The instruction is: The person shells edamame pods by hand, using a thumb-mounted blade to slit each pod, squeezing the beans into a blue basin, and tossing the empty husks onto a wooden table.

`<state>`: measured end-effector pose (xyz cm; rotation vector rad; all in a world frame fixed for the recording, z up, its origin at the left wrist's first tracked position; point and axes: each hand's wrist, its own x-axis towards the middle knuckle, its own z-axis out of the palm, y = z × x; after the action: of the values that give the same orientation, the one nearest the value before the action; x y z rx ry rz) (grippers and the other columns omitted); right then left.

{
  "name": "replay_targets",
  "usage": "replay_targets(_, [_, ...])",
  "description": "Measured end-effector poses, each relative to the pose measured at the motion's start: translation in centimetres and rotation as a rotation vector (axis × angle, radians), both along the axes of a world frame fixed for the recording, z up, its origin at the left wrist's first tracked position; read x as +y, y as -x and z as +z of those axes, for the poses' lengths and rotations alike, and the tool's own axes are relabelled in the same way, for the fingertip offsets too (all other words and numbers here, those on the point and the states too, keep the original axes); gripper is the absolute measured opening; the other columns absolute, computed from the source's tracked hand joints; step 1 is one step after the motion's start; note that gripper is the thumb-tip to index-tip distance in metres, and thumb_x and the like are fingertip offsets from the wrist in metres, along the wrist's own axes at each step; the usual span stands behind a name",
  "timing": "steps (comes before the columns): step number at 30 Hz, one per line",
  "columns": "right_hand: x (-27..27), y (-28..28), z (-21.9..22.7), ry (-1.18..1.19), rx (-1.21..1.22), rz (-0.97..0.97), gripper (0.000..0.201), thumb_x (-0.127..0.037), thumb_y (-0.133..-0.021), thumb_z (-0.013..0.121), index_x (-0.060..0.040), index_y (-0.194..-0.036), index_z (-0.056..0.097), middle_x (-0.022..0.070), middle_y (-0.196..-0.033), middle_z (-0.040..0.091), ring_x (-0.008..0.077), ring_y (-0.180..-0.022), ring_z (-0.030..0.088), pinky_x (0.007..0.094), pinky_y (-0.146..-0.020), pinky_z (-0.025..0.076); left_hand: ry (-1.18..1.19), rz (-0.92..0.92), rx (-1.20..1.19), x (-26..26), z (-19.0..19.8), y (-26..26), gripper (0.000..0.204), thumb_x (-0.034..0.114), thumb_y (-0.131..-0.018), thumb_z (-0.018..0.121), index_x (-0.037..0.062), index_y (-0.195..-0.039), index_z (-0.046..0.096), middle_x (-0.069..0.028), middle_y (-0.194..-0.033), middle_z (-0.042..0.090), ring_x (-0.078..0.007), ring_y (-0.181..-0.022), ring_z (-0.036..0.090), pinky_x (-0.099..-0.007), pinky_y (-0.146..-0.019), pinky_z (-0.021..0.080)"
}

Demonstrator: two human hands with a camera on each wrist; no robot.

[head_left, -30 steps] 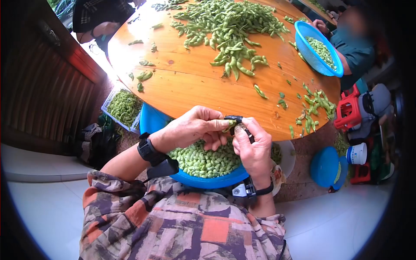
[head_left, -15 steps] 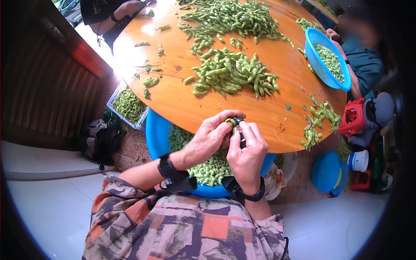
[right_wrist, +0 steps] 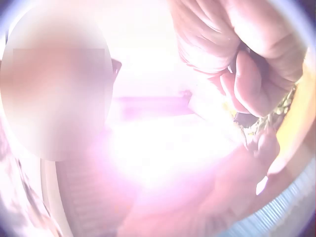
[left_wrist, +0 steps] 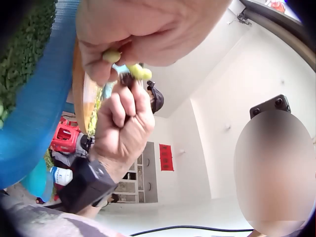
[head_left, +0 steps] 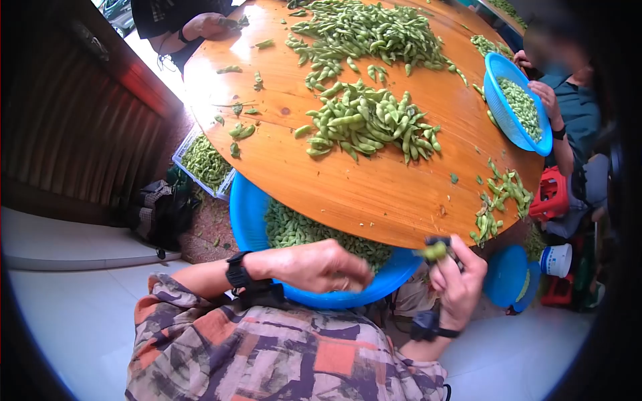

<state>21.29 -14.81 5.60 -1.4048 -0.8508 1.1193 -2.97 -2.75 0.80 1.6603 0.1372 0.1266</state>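
Observation:
My left hand (head_left: 317,265) is over the near side of a blue basin (head_left: 249,217) of green beans (head_left: 294,230), its fingers bent. Between its fingertips, the left wrist view shows a single green bean (left_wrist: 111,56). To the right of the basin, by the table edge, my right hand (head_left: 461,281) pinches a green soybean pod (head_left: 436,252); bulging beans (left_wrist: 140,72) show at its fingertips. Something black (head_left: 439,240) sits at those same fingertips. The right wrist view is washed out by glare, and the fingers there hide the pod.
On the round wooden table (head_left: 267,160) lie a nearer pod heap (head_left: 374,123) and a larger one (head_left: 374,33) behind. A person at the right touches a blue basket (head_left: 498,100) of beans. A white crate (head_left: 224,187) of pods stands left; a red stool (head_left: 552,194) stands right.
My hands were together over the basin around a pod. They have since parted, the right moving rightward with the pod, the left lower over the basin. A nearer pod heap now lies apart from the large one.

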Motion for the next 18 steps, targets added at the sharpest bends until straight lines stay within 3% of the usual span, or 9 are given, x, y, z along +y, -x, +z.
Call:
replay_targets(1, [-1.6, -2.9, -0.3, -0.002, -0.282, 0.173, 0.017, 0.003, -0.089, 0.055, 0.0070, -0.102, 0.066, 0.0033, -0.069, 0.056, 0.0057, -0.050, 0.044, 0.0236, -0.044, 0.032, -0.112, 0.013, -0.017, 0.6, 0.6, 0.6, 0.021, 0.006, -0.090, 0.065, 0.0014, -0.110, 0.065, -0.0142, -0.097, 0.070, -0.0274, -0.088, 0.068, -0.0372, -0.079, 0.054])
replay_targets(2, [-2.7, -4.0, -0.1, 0.000, -0.280, 0.174, 0.017, 0.003, -0.089, 0.055, 0.0070, -0.102, 0.066, 0.0033, -0.069, 0.056, 0.0057, -0.050, 0.044, 0.0236, -0.044, 0.032, -0.224, 0.026, -0.033, 1.5, 0.9, 1.1, 0.021, 0.005, -0.087, 0.065, 0.0018, -0.109, 0.066, -0.0151, -0.096, 0.070, -0.0301, -0.087, 0.068, -0.0374, -0.078, 0.054])
replay_targets(3, [-3.6, -4.8, 0.5, 0.100, -0.487, 0.183, 0.019, 0.003, -0.086, 0.057, 0.0051, -0.103, 0.067, 0.0062, -0.068, 0.057, 0.0089, -0.052, 0.048, 0.0268, -0.047, 0.037, -0.391, 0.240, 0.050, 2.8, 1.1, 1.3, 0.018, 0.001, -0.085, 0.069, 0.0046, -0.102, 0.069, -0.0138, -0.093, 0.069, -0.0265, -0.097, 0.068, -0.0304, -0.084, 0.054])
replay_targets(4, [-3.9, -5.1, 0.9, 0.199, -0.692, 0.193, 0.022, 0.003, -0.083, 0.058, 0.0031, -0.103, 0.068, 0.0091, -0.067, 0.058, 0.0121, -0.053, 0.052, 0.0301, -0.051, 0.042, -0.612, 0.439, 0.030, 4.8, 0.9, 1.5, 0.024, 0.000, -0.081, 0.072, 0.0064, -0.103, 0.069, -0.0141, -0.089, 0.067, -0.0299, -0.087, 0.068, -0.0339, -0.077, 0.055])
replay_targets(6, [-3.4, -5.0, 0.8, 0.252, -0.738, 0.124, 0.024, 0.003, -0.083, 0.059, 0.0026, -0.106, 0.068, 0.0101, -0.069, 0.060, 0.0121, -0.055, 0.054, 0.0290, -0.052, 0.042, -0.816, 0.800, 0.027, 8.4, 0.9, 1.4, 0.018, -0.002, -0.081, 0.070, 0.0020, -0.099, 0.067, -0.0125, -0.086, 0.064, -0.0309, -0.080, 0.066, -0.0384, -0.072, 0.053])
replay_targets(7, [-3.1, -4.8, 0.8, 0.307, -0.785, 0.048, 0.026, 0.004, -0.083, 0.060, 0.0021, -0.108, 0.069, 0.0111, -0.071, 0.063, 0.0120, -0.057, 0.055, 0.0279, -0.053, 0.043, -1.002, 0.828, 0.014, 9.7, 1.1, 1.3, 0.016, -0.002, -0.082, 0.067, 0.0006, -0.098, 0.066, -0.0120, -0.088, 0.061, -0.0316, -0.083, 0.064, -0.0389, -0.073, 0.053])
replay_targets(10, [-0.9, -2.9, 0.1, 0.257, -0.748, -0.033, 0.028, 0.005, -0.084, 0.061, 0.0017, -0.111, 0.069, 0.0128, -0.074, 0.066, 0.0130, -0.060, 0.059, 0.0267, -0.056, 0.045, -1.086, 0.796, 0.086, 11.8, -0.2, 1.0, 0.015, 0.001, -0.082, 0.065, 0.0012, -0.097, 0.066, -0.0115, -0.092, 0.060, -0.0326, -0.085, 0.062, -0.0405, -0.074, 0.052])
replay_targets(14, [1.8, 0.3, -0.7, 0.051, -0.759, 0.071, 0.024, 0.003, -0.086, 0.061, 0.0007, -0.109, 0.070, 0.0126, -0.080, 0.070, 0.0149, -0.064, 0.064, 0.0272, -0.058, 0.048, -1.118, 0.836, 0.312, 11.2, -0.1, 0.7, 0.014, 0.004, -0.083, 0.064, 0.0034, -0.096, 0.068, -0.0117, -0.094, 0.060, -0.0325, -0.086, 0.063, -0.0412, -0.075, 0.052])
replay_targets(18, [4.3, 3.3, -1.7, -0.011, -0.610, 0.120, 0.024, 0.002, -0.088, 0.059, -0.0006, -0.110, 0.070, 0.0119, -0.080, 0.070, 0.0131, -0.062, 0.062, 0.0263, -0.057, 0.047, -1.092, 0.855, 0.309, 10.6, -0.3, 0.3, 0.015, 0.006, -0.083, 0.066, 0.0052, -0.097, 0.069, -0.0119, -0.094, 0.061, -0.0335, -0.085, 0.063, -0.0421, -0.075, 0.052])
